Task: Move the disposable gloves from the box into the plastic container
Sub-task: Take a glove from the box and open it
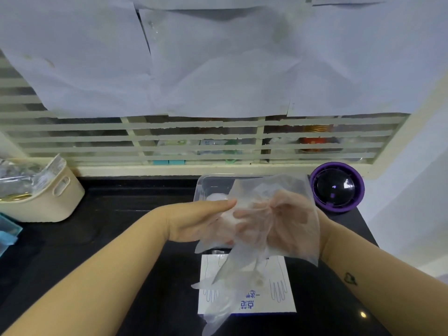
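While both hands hold the gloves (242,267), the container (201,187) lies just beyond them.
Right hand (286,219) grips the bunch with fingers curled under the film; left hand (201,219) pinches its edge, thumb on top. Gloves hang lengthwise down the frame, tails over the box (278,299) at lower centre. Judged next move: forward and down.
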The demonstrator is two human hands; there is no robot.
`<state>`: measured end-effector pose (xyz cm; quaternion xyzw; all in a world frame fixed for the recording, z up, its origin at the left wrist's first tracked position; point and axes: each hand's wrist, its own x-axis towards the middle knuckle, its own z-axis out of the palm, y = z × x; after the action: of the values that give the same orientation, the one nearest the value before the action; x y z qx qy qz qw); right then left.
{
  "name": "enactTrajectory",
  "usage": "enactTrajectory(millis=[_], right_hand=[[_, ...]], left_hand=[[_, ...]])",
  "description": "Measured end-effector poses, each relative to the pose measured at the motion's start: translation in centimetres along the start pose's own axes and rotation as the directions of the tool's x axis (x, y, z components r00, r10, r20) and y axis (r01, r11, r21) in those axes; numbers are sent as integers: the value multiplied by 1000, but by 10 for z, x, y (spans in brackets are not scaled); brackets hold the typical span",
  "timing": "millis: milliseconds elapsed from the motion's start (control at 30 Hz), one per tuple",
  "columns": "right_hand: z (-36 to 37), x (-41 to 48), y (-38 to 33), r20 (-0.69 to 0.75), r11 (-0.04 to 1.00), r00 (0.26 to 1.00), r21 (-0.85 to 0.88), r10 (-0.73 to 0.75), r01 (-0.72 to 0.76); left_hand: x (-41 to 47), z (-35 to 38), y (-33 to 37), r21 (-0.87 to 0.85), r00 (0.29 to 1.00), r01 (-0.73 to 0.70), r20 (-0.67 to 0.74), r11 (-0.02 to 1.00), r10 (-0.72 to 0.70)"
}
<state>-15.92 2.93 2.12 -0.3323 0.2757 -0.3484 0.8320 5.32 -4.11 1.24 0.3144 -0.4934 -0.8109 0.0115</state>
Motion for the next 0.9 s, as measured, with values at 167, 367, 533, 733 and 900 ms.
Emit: enactTrajectory(millis=[167,367,533,733,900], right_hand=[[-4,6,-5,-24,998,1000,57,-14,15],[-23,20,-3,-40,969,999,246,-7,17],[-47,12,-10,-550,989,834,93,-43,112],[-53,28,-12,-598,673,728,-693,-336,-258],[-60,48,1,-561,468,668,-815,-489,-342]], left_hand=[[0,-18,-1,-94,973,-169,-177,981,151],[16,-23,14,-102,809,-374,-523,922,270],[19,-37,20,330,696,-153,-633,932,338],[40,-55,21,474,706,-13,-619,880,344],[57,-70,29,894,542,427,-372,134,754]])
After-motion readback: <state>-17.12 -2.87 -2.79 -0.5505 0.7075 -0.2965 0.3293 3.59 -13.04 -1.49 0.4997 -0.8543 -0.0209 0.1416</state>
